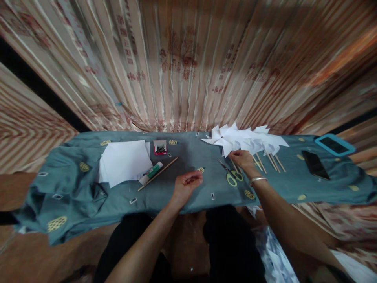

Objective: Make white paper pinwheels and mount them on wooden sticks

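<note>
The right-hand grip [242, 160] has its thumb and fingertips drawn together at the near edge of a spiky white paper pinwheel [219, 139]; whether they are grasping its stem or merely touching it I cannot tell. In the head view, the pinwheel's hub lies at eleven o'clock from that grip, at the left end of an overlapping row on the grey-green cloth-covered counter [203, 198]. Neighbouring thin pale wooden sticks [260, 163] run roughly eleven to five o'clock; this pinwheel's own long axis seems similar. The right hand is clearly nearer; the left hand [188, 182], loosely curled with nothing visible in it, has the hub towards two o'clock. Scissors with yellow-green handles [231, 181] lie just beside the right hand at seven o'clock. A green-and-white glue tube [151, 173] lies towards nine o'clock from the left hand.
</note>
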Motion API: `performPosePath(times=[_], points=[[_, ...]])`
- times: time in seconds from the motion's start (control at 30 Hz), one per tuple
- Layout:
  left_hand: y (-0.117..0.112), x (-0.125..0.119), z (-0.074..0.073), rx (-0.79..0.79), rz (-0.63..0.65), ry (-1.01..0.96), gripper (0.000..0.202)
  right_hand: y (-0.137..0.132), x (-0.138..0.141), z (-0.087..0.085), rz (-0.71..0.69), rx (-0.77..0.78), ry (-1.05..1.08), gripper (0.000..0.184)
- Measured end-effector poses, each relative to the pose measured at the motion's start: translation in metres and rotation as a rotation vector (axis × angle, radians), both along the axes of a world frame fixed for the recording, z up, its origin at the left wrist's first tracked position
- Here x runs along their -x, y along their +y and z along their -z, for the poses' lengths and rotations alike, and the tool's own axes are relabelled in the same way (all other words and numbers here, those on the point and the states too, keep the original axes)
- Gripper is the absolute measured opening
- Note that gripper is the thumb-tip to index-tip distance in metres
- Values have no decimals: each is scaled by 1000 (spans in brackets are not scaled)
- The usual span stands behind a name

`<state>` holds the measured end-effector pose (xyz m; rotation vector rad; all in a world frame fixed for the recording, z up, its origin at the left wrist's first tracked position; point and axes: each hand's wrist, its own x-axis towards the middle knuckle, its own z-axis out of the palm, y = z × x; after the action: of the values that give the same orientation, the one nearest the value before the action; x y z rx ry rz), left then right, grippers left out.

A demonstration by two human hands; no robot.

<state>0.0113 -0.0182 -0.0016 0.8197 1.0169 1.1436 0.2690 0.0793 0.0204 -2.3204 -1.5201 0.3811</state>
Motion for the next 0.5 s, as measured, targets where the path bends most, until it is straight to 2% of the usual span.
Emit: performPosePath(times=[0.2,0.37,0.5], points=[[0,-1,1,12,10,-7,29,6,1,5,5,44,-96,27],[-1,-1,2,9,-1,-13,27,-5,0,-3,-28,32,-144,30],[-4,3,2,-7,7,0,24,-23,8,-11,-85,-98,-232,30]])
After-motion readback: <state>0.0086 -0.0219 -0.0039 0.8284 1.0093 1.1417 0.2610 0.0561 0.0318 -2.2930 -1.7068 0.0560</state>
